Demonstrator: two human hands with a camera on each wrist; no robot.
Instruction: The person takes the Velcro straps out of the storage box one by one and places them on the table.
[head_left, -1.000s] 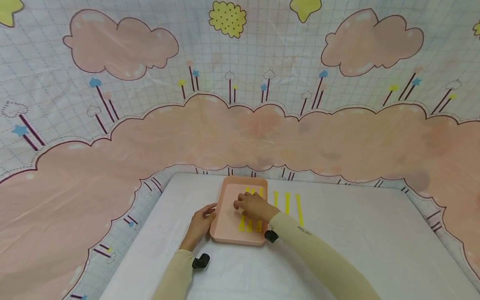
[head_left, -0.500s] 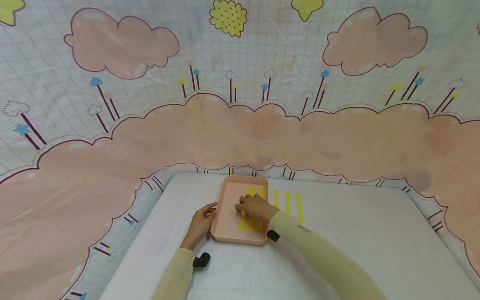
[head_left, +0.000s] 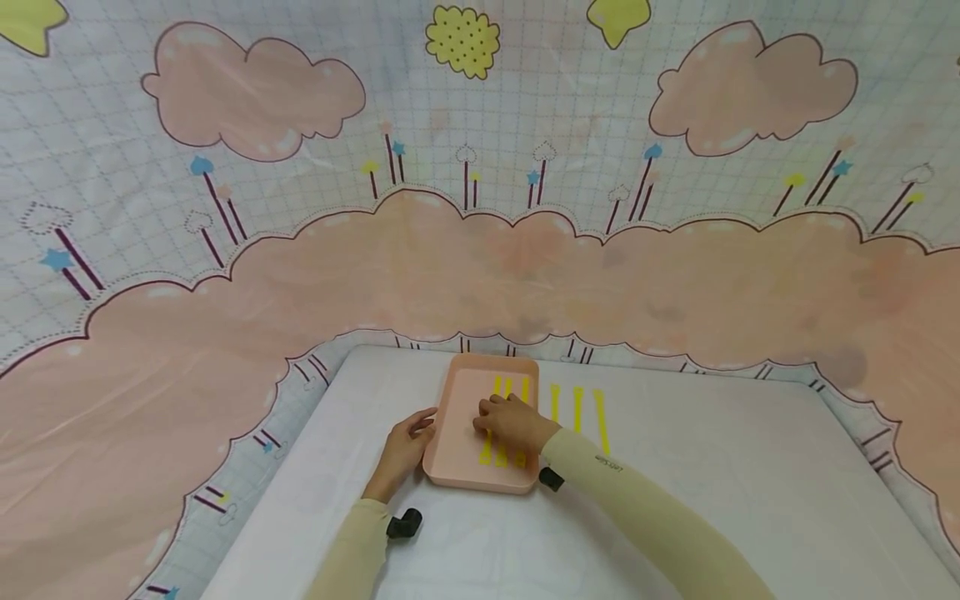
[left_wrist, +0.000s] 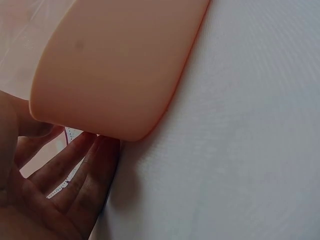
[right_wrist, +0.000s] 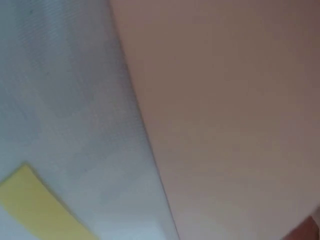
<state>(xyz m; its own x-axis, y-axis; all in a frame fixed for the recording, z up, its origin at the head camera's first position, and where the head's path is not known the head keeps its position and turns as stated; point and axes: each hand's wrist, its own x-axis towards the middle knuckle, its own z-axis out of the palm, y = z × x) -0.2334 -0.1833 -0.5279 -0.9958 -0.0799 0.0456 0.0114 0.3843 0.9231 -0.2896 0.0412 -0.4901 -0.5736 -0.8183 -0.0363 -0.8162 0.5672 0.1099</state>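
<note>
- Could bump the peach tray (head_left: 453, 442) with the black wrist camera (head_left: 552, 478), just beside its near right corner, through any low swing — and so jar the row inside.
- Could drag the outer yellow strips (head_left: 578, 408) out of line with the right sleeve (head_left: 637, 500), crossing above their near ends in the head view.
- Could skew the inner yellow strips (head_left: 486, 450) by pressing or brushing with the right hand (head_left: 519, 422), right over such flat, light-looking pieces.
- Could let the tray slide under a push, given only loose contact from the left hand (head_left: 401, 454): fingers extended, touching the left wall, not clamped.
- Bent over the tray with the right hand's fingers curled downward — cannot tell whether pinching a strip, with fingertips partly hidden.
- Directly below the right hand, in the tray's right half: three inner yellow strips, side by side lengthwise, ends showing past it.
- Farther right, outside the tray on the white surface (head_left: 712, 467): three outer yellow strips.
</note>
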